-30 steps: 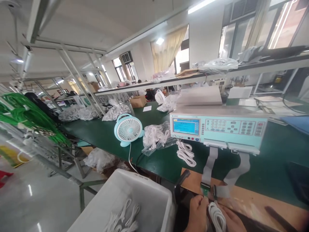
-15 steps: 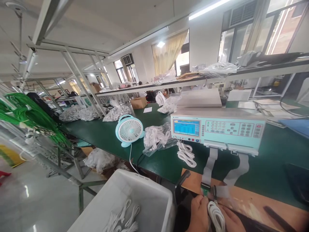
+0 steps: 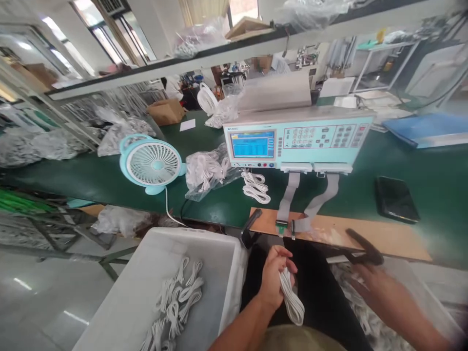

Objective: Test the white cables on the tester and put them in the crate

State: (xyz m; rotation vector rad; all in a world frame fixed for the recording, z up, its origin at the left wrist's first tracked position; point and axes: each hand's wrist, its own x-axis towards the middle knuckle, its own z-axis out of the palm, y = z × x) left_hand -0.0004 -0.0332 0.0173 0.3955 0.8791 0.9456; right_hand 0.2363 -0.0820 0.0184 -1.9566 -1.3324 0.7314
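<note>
My left hand [image 3: 275,278] is closed around a bundled white cable [image 3: 292,300], held above my lap. My right hand [image 3: 369,282] is out to the right, smeared by motion, over a bin with several white cables [image 3: 361,312] in it; whether it holds anything does not show. In front of my left hand, two grey ribbon cables [image 3: 290,197] run from the light-blue tester [image 3: 296,144] to connectors [image 3: 281,226] at the edge of a wooden board [image 3: 336,231]. A coiled white cable [image 3: 256,186] lies below the tester's lit screen.
A grey bin [image 3: 230,287] with several bundled cables [image 3: 177,302] stands at my left. On the green table are a light-blue fan [image 3: 155,163], a bag of cables [image 3: 206,170] and a dark phone-like device [image 3: 397,199]. Black clamps [image 3: 250,229] grip the board's edge. A person sits beyond the tester.
Both hands have left the connectors. The left has drawn back toward my lap with the cable, while the right has swung out to the right. The view has turned right and down.
</note>
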